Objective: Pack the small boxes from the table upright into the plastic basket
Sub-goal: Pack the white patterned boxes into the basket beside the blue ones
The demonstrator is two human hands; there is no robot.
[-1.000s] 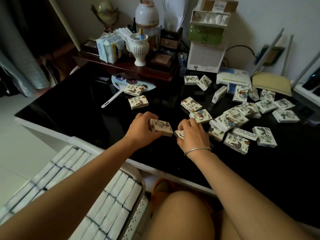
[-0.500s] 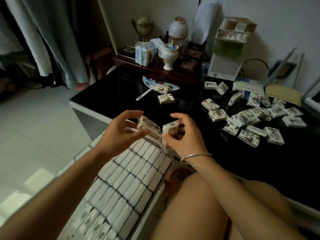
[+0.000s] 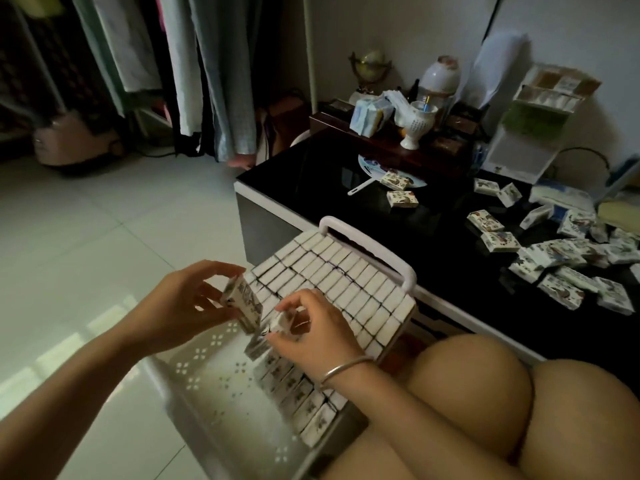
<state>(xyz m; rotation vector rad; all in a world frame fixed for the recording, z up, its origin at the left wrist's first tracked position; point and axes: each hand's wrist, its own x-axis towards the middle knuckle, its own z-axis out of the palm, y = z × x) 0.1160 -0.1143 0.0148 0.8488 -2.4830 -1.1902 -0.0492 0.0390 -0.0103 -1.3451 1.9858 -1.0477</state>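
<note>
My left hand pinches a small box, tilted, its long axis running far-left to near-right. My right hand grips a second box just beside it, over the basket, whose right side holds upright rows.

Your two hands: left hand holds one small box, right hand pinches a second box. One plastic basket, its packed boxes too many to count. On your table: two boxes by one fan, plus an overlapping heap, uncountable. One bracelet.
</note>
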